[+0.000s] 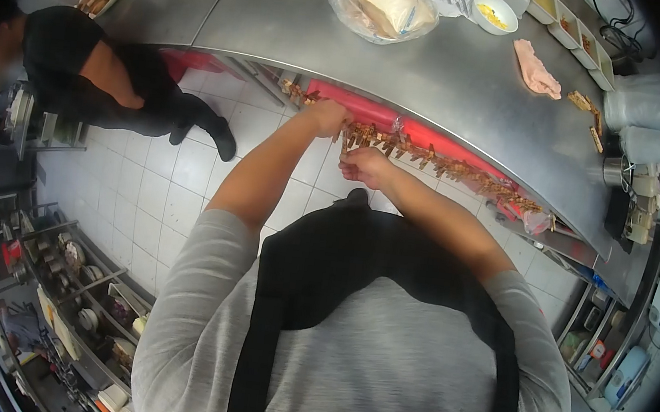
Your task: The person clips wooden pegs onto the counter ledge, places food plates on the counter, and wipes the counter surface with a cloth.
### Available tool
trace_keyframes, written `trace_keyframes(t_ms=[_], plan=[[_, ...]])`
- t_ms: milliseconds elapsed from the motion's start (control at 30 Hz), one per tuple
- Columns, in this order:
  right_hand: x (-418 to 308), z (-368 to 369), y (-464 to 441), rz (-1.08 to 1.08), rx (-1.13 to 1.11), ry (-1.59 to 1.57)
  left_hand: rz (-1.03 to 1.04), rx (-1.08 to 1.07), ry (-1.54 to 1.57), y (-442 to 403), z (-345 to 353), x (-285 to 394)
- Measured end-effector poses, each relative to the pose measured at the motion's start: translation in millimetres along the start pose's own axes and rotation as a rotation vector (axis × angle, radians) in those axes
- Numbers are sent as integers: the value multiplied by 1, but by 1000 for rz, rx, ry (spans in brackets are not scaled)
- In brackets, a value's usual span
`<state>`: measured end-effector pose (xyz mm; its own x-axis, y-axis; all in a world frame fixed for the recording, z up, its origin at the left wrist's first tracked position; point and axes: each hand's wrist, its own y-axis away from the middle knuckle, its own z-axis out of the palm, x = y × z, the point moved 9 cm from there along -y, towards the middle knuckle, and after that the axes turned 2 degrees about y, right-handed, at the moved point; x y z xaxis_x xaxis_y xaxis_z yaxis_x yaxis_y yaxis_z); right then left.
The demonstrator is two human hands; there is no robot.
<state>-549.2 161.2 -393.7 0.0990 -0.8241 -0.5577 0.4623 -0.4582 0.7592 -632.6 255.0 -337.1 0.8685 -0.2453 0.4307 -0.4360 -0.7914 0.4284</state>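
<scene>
While the row of clothespins [451, 167] runs along the front edge of the steel table [284, 28] in the head view, the left hand [328, 118] curls at it, exact grip indeterminable, and the right hand [365, 167] appears to pinch one clip [345, 142]. Each should handle as light, stiff and springy, best held at its free end; the table edge bounds the far side, with open room over the tiled floor [198, 161].

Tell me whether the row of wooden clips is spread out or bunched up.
Spread out: the wooden clips run in a long line along the counter, continuing past the left hand and the right hand.
</scene>
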Motion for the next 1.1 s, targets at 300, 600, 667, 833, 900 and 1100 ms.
trace_keyframes(t_ms=[300, 600, 667, 833, 900, 1100], plan=[[-10, 1, -31, -130, 47, -24, -54, -33, -56, 9, -12, 11], [-97, -16, 115, -676, -144, 939, -73, 188, -188, -10, 10, 7], [-148, -75, 166, -917, 180, 768, -51, 175, -269, -15, 12, 11], [-261, -268, 251, -1189, 1166, 1278, -98, 79, -347, -22, 10, 16], [-283, -360, 247, -1009, 1319, 1499, -132, 69, -368, -23, 11, 19], [-281, -479, 247, -514, 1563, 1733, -202, 137, -370, -20, 1, 41]])
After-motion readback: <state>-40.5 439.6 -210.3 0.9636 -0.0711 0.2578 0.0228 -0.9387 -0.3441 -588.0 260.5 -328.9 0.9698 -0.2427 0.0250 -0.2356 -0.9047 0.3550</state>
